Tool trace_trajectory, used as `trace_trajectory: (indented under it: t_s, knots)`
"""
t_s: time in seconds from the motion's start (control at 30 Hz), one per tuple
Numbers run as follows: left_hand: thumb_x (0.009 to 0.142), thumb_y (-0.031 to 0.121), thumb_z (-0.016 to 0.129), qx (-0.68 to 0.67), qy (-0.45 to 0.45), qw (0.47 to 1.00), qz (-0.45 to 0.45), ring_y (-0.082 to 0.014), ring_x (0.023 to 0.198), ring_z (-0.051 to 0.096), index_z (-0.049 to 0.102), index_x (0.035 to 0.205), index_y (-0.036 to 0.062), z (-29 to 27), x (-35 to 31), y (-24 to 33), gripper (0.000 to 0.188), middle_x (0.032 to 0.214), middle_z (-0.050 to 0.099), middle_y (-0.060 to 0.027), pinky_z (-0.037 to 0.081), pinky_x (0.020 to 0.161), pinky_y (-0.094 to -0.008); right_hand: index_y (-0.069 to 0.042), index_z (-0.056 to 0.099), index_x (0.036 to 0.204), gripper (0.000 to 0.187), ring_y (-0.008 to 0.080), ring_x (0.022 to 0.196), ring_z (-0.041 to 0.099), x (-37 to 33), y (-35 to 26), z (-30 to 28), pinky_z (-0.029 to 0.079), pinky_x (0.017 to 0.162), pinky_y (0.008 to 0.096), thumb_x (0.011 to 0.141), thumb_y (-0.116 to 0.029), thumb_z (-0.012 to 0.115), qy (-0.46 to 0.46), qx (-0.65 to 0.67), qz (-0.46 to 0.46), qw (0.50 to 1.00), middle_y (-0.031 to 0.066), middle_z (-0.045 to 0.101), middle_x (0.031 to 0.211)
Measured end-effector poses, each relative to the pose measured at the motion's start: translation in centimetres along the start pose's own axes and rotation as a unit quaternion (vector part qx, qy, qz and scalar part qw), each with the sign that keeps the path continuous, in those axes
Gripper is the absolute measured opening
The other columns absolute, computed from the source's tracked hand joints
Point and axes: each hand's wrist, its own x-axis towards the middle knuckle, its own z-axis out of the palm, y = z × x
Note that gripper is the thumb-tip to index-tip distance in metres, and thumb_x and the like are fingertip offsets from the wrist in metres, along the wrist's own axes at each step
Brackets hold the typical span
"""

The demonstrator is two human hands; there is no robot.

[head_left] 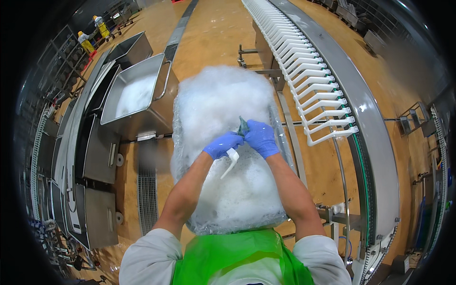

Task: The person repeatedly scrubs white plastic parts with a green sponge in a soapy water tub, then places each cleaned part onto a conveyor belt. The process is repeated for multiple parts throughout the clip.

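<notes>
Both hands wear blue gloves and meet over a tub [177,156] lined with clear plastic and heaped with white foam [223,92]. My left hand [222,145] is closed around a white angled plastic piece [231,164], whose bent end sticks out below the fingers. In my right hand [262,138] is a dark green scouring pad [243,127], pinched close to my left fingertips. The pad seems to touch the piece, though the fingers hide the contact. Suds cover whatever lies deeper in the tub.
To the right curves a conveyor [349,66] with a row of similar white angled pieces [308,88]. A steel bin [164,88] holding foam stands at the left, near other steel carts [100,154]. Floor drain grating [147,190] runs beside them. Two people [100,27] are far off, upper left.
</notes>
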Motion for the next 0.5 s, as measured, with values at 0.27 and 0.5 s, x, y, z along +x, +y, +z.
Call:
trace_trajectory:
  t_s: [0.27,0.5]
  knots:
    - [0.093,0.028,0.05,0.209,0.098,0.966,0.12,-0.0183,0.068,0.06,0.066,0.1,0.0015,-2.2,0.4,0.0,0.032,0.078,0.066,-0.0092,0.05,0.067,-0.0329,-0.009,0.061,0.097,0.018,0.0399,0.082,0.064,-0.9,-0.8,-1.1,0.049,0.071,0.0499,0.087,-0.02,0.052,0.067,0.081,0.0,0.994,0.0206,0.066,0.088]
    - [0.089,0.033,0.045,0.509,0.186,0.829,0.135,-0.0366,0.1,0.063,0.065,0.109,0.0012,-4.9,7.4,-13.4,0.043,0.105,0.065,-0.0247,0.049,0.087,-0.044,-0.001,0.069,0.096,0.026,0.0343,0.082,0.068,-1.2,0.6,7.4,0.055,0.072,0.0447,0.083,-0.02,0.057,-0.227,-0.132,-0.061,0.963,0.0217,0.068,0.097]
